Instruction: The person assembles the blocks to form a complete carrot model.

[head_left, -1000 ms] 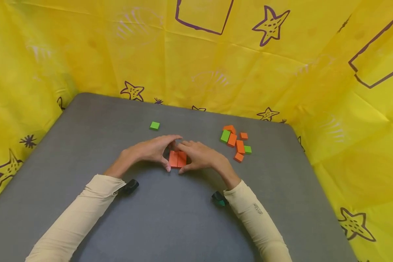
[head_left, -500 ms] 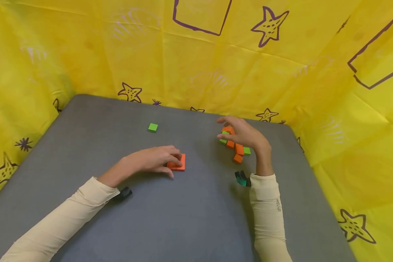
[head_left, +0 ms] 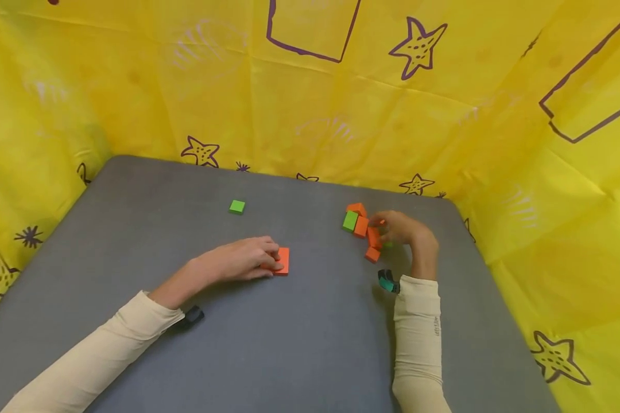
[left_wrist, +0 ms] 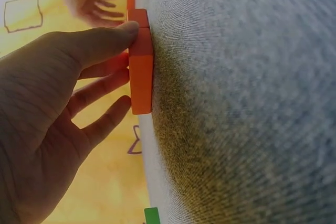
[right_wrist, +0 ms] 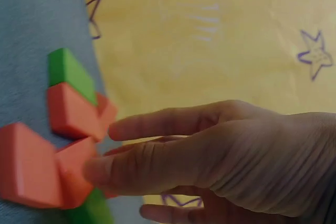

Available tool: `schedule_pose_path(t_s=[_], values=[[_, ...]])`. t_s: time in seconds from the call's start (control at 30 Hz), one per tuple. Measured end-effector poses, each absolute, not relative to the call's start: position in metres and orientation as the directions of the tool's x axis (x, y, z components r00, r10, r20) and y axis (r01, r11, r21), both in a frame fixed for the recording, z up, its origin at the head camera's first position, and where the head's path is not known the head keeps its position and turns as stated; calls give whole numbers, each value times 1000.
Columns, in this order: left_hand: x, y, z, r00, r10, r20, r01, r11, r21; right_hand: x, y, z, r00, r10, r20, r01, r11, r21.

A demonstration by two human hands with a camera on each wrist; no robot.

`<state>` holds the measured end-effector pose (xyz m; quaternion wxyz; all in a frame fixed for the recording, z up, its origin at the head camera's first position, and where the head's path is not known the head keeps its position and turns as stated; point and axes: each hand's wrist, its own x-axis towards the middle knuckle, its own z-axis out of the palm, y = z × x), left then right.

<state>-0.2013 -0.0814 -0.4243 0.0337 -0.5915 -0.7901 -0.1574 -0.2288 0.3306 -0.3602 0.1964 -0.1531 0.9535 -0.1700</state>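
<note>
My left hand [head_left: 237, 259] rests its fingertips on two orange blocks [head_left: 284, 261] lying side by side at mid-table. In the left wrist view the thumb touches the same orange blocks [left_wrist: 140, 77] near their edge, and the fingers lie extended over the top. Farther right, my right hand [head_left: 403, 228] reaches over a cluster of blocks. Its thumb lies against or just in front of an orange block [right_wrist: 76, 161]; contact is hard to tell. The index finger is stretched out apart from the thumb. A green block [head_left: 388, 245] beneath that hand is mostly hidden.
In the cluster are a green block [head_left: 350, 221], an orange block [head_left: 361, 226], an orange piece [head_left: 357, 208] behind them and a small orange block [head_left: 372, 254] in front. One green block [head_left: 237, 207] lies alone at back left. A yellow curtain [head_left: 299, 115] borders the grey table [head_left: 289, 355].
The right hand left the orange pair and moved right to the cluster, then lowered among the blocks. The left hand stayed at the pair, and its fingers settled over the top.
</note>
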Motion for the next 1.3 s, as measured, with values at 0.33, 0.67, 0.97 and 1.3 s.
schedule_pose_path(t_s=[0.33,0.67,0.97,1.3], values=[[-195,-82,-423,-341,905,253,930,286,230,-229,335,-379,-883,-361,-299,-224,886,-407],[-195,-81,-422,-346,902,259,928,290,232,-226,332,-373,-901,-316,-297,-200,911,-362],[-194,-79,-423,-338,898,281,934,283,219,-209,307,-339,-908,-352,-228,-273,908,-318],[-192,-78,-421,-360,898,254,924,305,232,-208,216,-349,-731,-594,-337,-511,803,-307]])
